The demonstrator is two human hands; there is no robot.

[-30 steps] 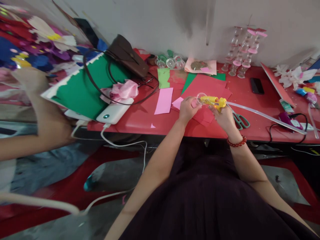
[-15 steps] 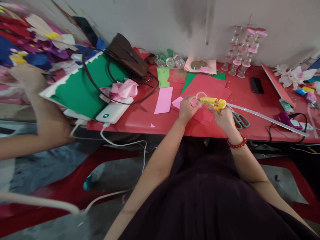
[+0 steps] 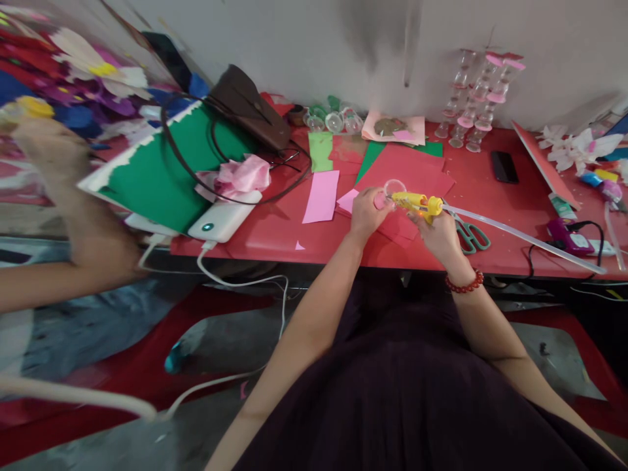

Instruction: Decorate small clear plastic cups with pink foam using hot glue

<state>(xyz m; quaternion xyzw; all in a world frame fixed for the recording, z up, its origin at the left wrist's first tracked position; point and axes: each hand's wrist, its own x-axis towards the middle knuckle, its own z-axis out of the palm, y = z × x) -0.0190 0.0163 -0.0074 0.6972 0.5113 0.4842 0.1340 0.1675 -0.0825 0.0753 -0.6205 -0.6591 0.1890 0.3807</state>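
Over the red sheets point(image 3: 407, 167), my left hand point(image 3: 367, 212) is closed on a clear plastic cup piece point(image 3: 394, 188) with a pink disc point(image 3: 379, 200) at one end. My right hand point(image 3: 441, 235) grips a yellow glue gun point(image 3: 417, 202), whose tip points left and meets the cup piece. A long translucent glue stick point(image 3: 524, 235) sticks out of the gun's back end to the right. Green-handled scissors point(image 3: 473, 237) lie beside my right hand. Pink paper strips point(image 3: 321, 196) are to the left.
Clear cup towers point(image 3: 473, 104) stand at the back right, near a phone point(image 3: 504, 167). A brown bag point(image 3: 250, 108), green board point(image 3: 171, 163) and white power bank point(image 3: 223, 219) are left. Another person's arm point(image 3: 78, 216) reaches in at far left. A purple plug adapter point(image 3: 569, 237) sits right.
The other person's hand at far left has shifted a little left and down with its yellow item. My hands have barely moved; the glue stick's far end has dipped slightly.
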